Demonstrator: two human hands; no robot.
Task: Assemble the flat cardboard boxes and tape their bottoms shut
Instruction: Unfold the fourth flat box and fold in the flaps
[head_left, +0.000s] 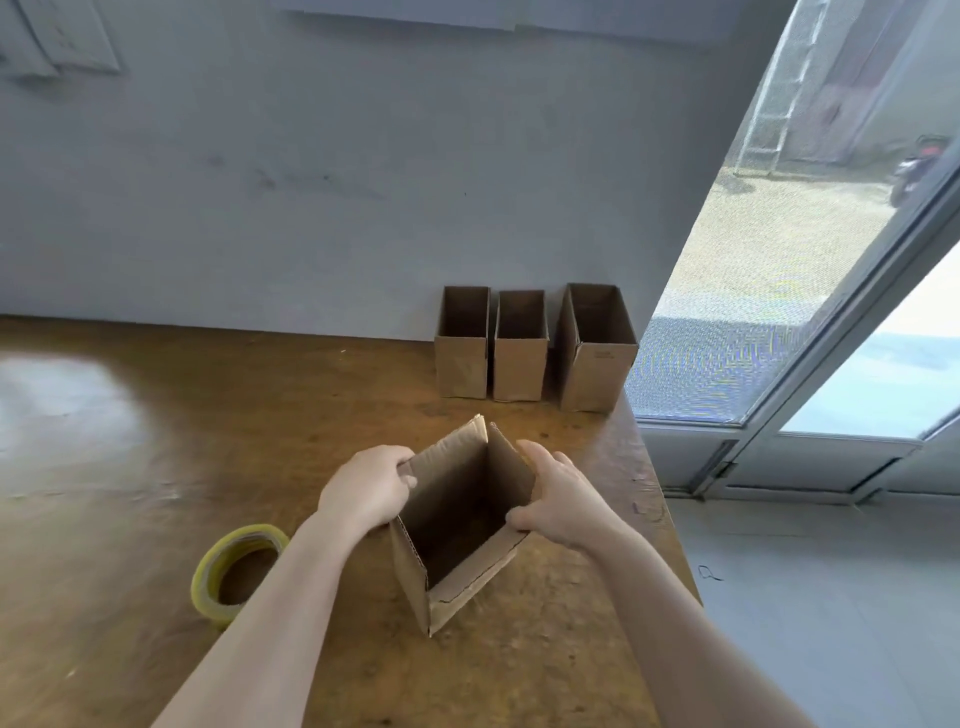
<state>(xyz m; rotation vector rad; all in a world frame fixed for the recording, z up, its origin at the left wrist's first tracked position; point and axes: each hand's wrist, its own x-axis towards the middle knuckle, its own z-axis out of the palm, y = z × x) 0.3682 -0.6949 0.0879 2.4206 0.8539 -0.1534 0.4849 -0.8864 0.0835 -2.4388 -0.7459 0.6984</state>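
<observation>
While the box (457, 525) stands mouth-up, long axis pointing away, left hand (366, 488) grips its left wall, right hand (558, 499) seemingly clasps the right; tape roll (228, 571) lies leftward

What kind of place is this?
Probably a packing workshop: three assembled brown cardboard boxes by the grey wall, a yellowish roll of tape on the brown wooden table, and another open cardboard box held by the left hand and right hand.

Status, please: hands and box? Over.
Left hand and right hand hold the open cardboard box by opposite walls. Mouth faces up. Tape roll lies apart, to its left.
</observation>
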